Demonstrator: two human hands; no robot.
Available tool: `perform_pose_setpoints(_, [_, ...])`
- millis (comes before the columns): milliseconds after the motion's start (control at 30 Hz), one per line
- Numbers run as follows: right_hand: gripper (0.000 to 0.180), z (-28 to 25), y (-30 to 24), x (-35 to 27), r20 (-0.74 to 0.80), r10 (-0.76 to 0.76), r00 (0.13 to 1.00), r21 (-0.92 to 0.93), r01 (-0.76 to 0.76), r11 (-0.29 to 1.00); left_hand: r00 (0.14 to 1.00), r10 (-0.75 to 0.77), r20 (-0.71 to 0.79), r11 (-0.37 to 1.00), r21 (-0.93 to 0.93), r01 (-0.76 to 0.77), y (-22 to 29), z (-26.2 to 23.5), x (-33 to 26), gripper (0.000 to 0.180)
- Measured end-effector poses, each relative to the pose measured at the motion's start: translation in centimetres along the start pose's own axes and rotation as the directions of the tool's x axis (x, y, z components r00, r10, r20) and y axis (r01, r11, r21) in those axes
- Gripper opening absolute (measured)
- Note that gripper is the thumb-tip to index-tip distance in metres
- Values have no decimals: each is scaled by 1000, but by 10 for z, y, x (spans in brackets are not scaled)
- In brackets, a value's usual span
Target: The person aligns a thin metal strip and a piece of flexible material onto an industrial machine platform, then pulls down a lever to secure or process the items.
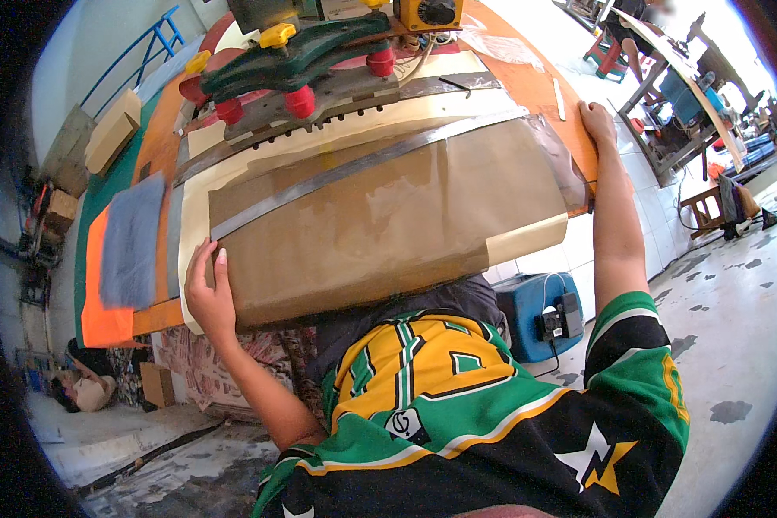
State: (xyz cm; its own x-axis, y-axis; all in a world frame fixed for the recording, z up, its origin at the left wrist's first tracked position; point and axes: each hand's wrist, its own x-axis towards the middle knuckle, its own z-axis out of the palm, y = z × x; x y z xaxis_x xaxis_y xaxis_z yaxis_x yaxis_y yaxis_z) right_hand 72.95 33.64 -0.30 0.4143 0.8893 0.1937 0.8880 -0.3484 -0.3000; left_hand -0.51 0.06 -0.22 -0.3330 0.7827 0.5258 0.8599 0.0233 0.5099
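A worker's left hand lies flat with fingers spread on the near left corner of a large brown translucent sheet, while the right hand rests open on that sheet's far right edge, where it overhangs the orange worktable; neither hand grips anything. The sheet covers a cream-coloured panel beneath it and lies directly in front of the worker's body. By the look of it the sheet is being smoothed and squared over the panel, and the next move would call for even pressure from both palms so it does not slide or crease. A long grey metal strip crosses the sheet's far side and would hinder any shift away from the worker. Beyond the sheet stands a green clamp frame with red and yellow knobs. Left of the sheet lies a grey felt pad; below its right end sits a blue box on the floor.
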Motion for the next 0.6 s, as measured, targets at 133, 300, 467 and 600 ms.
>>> perform_pose_setpoints(133, [58, -2, -3, -2, 21, 36, 999, 10, -36, 999, 1000, -22, 6, 1000, -17, 22, 0, -1, 0, 28])
perform_pose_setpoints(300, [59, -3, -6, -4, 39, 53, 998, -3, -53, 999, 1000, -28, 13, 1000, -4, 28, 0, -1, -1, 28])
perform_pose_setpoints(467, [59, -2, -6, -4, 48, 73, 996, 2, -73, 997, 1000, -24, 14, 1000, 5, 24, 1, -1, 0, 28])
perform_pose_setpoints(600, [58, -4, -4, -4, 21, 40, 999, -8, -40, 999, 1000, -16, 17, 1000, -13, 17, -3, 0, 1, 28])
